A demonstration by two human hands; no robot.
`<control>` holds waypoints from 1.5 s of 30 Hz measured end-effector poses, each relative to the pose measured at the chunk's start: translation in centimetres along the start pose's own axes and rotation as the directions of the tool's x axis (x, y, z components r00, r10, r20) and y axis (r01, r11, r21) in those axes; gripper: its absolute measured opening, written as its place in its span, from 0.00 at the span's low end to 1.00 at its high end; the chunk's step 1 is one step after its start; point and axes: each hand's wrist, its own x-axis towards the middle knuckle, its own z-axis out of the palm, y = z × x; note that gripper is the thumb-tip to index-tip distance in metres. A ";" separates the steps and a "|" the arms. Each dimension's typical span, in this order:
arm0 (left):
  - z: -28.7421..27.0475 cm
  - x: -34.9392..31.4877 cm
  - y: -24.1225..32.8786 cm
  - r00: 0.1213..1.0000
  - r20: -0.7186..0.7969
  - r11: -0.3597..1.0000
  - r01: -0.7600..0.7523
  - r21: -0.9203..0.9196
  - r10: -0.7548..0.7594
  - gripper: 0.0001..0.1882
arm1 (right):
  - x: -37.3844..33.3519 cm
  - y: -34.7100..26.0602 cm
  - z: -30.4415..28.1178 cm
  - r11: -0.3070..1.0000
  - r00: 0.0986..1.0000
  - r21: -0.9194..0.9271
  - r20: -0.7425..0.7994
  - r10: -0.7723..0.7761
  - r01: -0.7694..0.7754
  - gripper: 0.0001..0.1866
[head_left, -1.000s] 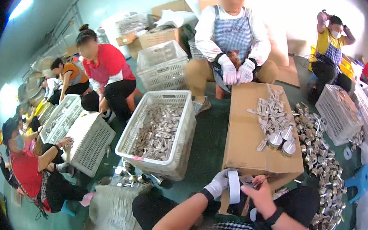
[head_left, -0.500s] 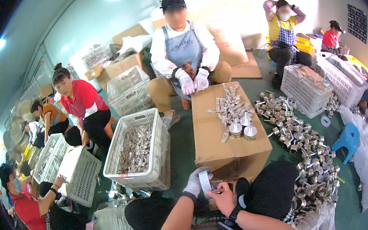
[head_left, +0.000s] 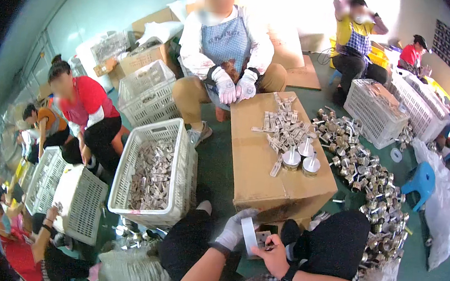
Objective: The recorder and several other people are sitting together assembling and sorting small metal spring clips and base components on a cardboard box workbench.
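Note:
My left hand (head_left: 233, 232), in a pale work glove, is closed around a whitish roll of tape (head_left: 249, 235) with the roll's band facing up. At the roll's right side is my bare right hand (head_left: 277, 257), a dark watch on its wrist. Its fingers are bent together against a small dark thing that I cannot make out. Just beyond my hands stands a large cardboard box (head_left: 254, 171). On its top lie a heap of flat metal clips (head_left: 287, 126) and several round metal pieces with stems (head_left: 291, 157).
A white crate (head_left: 189, 191) full of metal clips stands left of the box. Many metal pieces (head_left: 375, 200) are piled on the floor to the right, near a blue stool (head_left: 421, 180). Across the box sits a co-worker in gloves (head_left: 228, 42). Other people work among crates.
The whole view has shifted, and the crate and co-workers on the left sit farther left in it. Both my hands stay at the tape roll. A person in red at left has lowered their head.

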 end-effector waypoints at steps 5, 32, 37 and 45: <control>2.3 -1.4 -2.0 0.947 -0.007 0.863 -0.289 0.415 0.321 0.23 | 0.1 -0.8 -0.8 0.998 0.998 -0.041 0.014 0.055 -0.055 0.23; 1.7 -0.9 -0.9 0.954 0.078 0.812 -0.288 0.508 0.290 0.15 | 12.0 -13.3 -2.0 0.762 0.869 -0.500 0.468 -0.161 0.411 0.21; 2.5 -1.1 -0.8 0.960 0.023 0.769 -0.236 0.595 0.278 0.17 | 14.6 -14.3 -1.0 0.164 0.589 -0.569 0.798 -0.124 0.806 0.24; 3.3 -2.8 -1.0 0.964 0.093 0.824 -0.261 0.503 0.249 0.17 | 15.6 -13.9 -0.1 0.001 0.310 -0.310 0.949 -0.063 0.951 0.24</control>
